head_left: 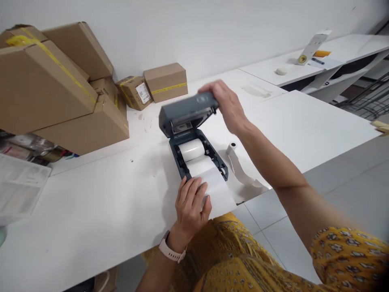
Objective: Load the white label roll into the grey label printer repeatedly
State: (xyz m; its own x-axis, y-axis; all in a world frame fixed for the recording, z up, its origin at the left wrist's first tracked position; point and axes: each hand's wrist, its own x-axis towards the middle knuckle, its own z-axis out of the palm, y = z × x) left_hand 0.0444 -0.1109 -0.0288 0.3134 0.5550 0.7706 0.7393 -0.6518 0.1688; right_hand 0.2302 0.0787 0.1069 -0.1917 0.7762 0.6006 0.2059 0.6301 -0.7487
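Note:
A dark grey label printer (224,165) sits on the white table with its lid (186,106) tilted up. Inside its bay lies a roll of white labels (192,149), and a strip of label paper (219,190) runs from it over the front toward the table edge. My right hand (228,103) grips the raised lid at its front end, the thumb side hidden. My left hand (192,202) rests on the paper strip at the printer's front left corner, fingers extended and lying on it. Right of the printer stands a small roll of paper (232,149) with a loose curling tail.
Cardboard boxes (45,81) with yellow tape are stacked at the left; two smaller boxes (166,82) stand by the wall. A clear plastic bin (22,186) is at the left edge. A tape roll (281,71) lies on the far right table. The table's front edge is near my body.

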